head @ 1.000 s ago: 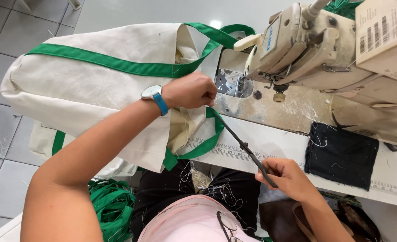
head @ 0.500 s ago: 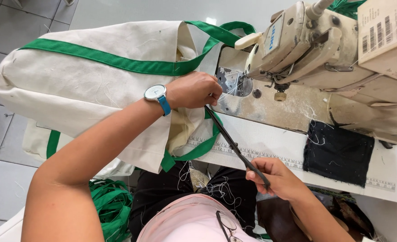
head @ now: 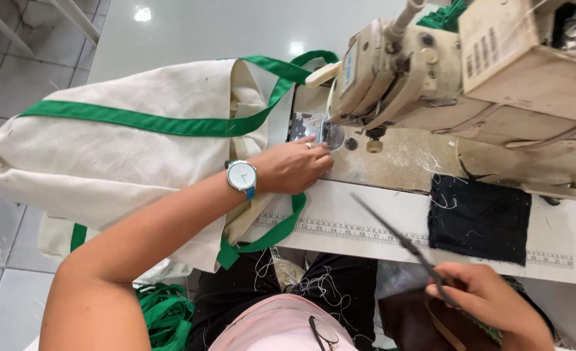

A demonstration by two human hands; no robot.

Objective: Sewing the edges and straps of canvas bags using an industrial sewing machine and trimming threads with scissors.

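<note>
A sewing workshop — a worn, cream-coloured industrial sewing machine point(head: 398, 71) stands on a white worktable point(head: 366, 227) with a measuring scale printed along its edge, loose thread scraps cling everywhere, and spare green webbing strap point(head: 164, 312) lies heaped on the grey tiled floor point(head: 1, 78).

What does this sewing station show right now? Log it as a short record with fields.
setting: sewing table with an industrial sewing machine
left hand: wears a wristwatch, rests on the cream canvas bag beside the machine's needle area
right hand: holds scissors, blades pointing toward the bag
bag trim: green straps
on table: black fabric patch
below table: green strapping
</note>
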